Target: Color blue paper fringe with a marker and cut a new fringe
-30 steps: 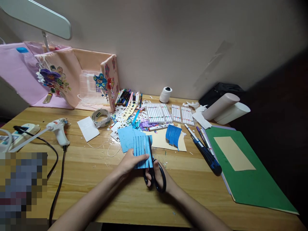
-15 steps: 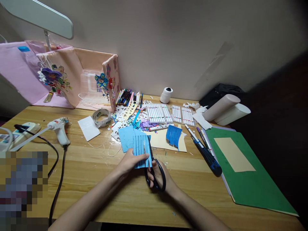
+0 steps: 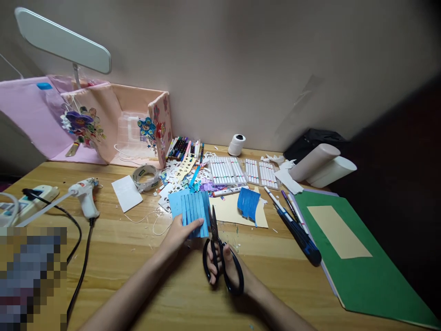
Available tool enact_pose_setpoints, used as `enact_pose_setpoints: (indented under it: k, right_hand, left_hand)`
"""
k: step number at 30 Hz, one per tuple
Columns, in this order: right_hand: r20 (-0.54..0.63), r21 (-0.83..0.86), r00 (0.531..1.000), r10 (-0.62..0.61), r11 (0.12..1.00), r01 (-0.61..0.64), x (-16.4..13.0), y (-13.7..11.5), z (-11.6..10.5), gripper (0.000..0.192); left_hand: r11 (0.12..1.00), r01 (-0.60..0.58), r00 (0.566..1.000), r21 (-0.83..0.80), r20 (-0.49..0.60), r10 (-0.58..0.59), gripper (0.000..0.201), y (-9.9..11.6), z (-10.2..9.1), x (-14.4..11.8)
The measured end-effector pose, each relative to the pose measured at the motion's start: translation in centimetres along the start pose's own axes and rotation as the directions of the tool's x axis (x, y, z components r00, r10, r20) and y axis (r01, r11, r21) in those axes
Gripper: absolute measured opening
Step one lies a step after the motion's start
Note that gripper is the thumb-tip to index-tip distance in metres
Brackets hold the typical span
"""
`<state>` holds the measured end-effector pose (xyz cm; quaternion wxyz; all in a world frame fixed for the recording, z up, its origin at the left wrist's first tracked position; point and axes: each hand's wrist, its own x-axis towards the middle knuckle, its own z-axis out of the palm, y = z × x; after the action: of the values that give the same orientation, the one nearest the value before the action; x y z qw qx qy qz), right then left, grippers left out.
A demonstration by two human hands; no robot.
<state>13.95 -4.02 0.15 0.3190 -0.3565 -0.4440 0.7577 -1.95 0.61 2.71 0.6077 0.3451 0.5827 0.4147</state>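
My left hand (image 3: 180, 231) is closed on a light blue paper (image 3: 195, 209) slit into several narrow strips, its thumb lying across the lower part. In my right hand (image 3: 220, 261) are black-handled scissors (image 3: 214, 225), their blades slightly parted and pointing up. The blades stand just right of the paper, apart from it. Behind the strips lies another light blue sheet (image 3: 175, 202). A darker blue paper piece (image 3: 248, 203) rests on a cream sheet (image 3: 223, 211) to the right.
Paper scraps (image 3: 172, 184), marker sets (image 3: 225, 170) and a tape roll (image 3: 145, 177) lie behind my hands. On the left is a glue gun (image 3: 86, 197) with its cord. A utility knife (image 3: 299, 234) and green board (image 3: 330, 271) are on the right.
The scissors have come away from the strips, moving down and slightly right, and their handles have spread. The strip paper in my left hand has shifted slightly left.
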Motion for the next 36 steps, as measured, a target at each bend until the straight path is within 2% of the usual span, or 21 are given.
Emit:
enact_pose_setpoints:
  k: [4, 7, 10, 13, 18, 22, 28, 32, 36]
  right_hand:
    - [-0.186, 0.047, 0.982, -0.028, 0.998, 0.038, 0.9, -0.1, -0.8, 0.052]
    - [-0.384, -0.049, 0.909, -0.160, 0.987, 0.153, 1.5, -1.0, -2.0, 0.046]
    - [-0.494, -0.149, 0.835, -0.240, 0.970, 0.191, 1.9, -2.0, -3.0, 0.043]
    - [-0.489, -0.182, 0.844, -0.219, 0.972, 0.147, 2.0, -2.4, -3.5, 0.043]
    - [-0.345, -0.227, 0.922, -0.176, 0.969, 0.100, 1.6, -2.5, -3.1, 0.043]
    - [-0.323, -0.314, 0.929, -0.181, 0.946, 0.075, 1.3, -3.1, -2.9, 0.043]
    - [-0.368, -0.319, 0.916, -0.157, 0.947, 0.034, 1.2, -3.3, -3.1, 0.041]
    - [-0.360, -0.291, 0.921, -0.148, 0.956, 0.039, 1.3, -3.2, -3.3, 0.041]
    - [-0.348, -0.342, 0.917, -0.194, 0.937, 0.069, 1.4, -3.2, -3.4, 0.042]
  left_hand:
    - [1.000, -0.017, 0.999, -0.026, -0.037, 0.016, 0.046, -0.2, -0.3, 0.4]
    - [1.000, -0.016, 1.000, 0.017, -0.020, 0.016, 0.046, -0.3, -0.2, 0.4]
    - [0.996, -0.019, 0.999, 0.086, 0.042, 0.015, 0.043, -0.3, 0.0, 0.2]
    - [0.992, 0.000, 0.992, 0.122, 0.122, -0.015, 0.040, 0.0, 0.4, -0.3]
    - [0.998, 0.019, 0.948, 0.066, 0.316, -0.039, 0.037, 0.2, 0.9, -0.8]
    - [0.997, 0.074, 0.906, 0.017, 0.418, -0.074, 0.041, 0.0, 1.0, -0.9]
    - [0.996, 0.090, 0.870, 0.028, 0.484, -0.093, 0.042, -0.1, 0.8, -1.1]
    - [0.993, 0.103, 0.884, 0.051, 0.453, -0.115, 0.037, -0.1, 0.8, -1.0]
    - [0.990, 0.106, 0.894, 0.092, 0.427, -0.135, 0.032, 0.1, 0.8, -0.9]
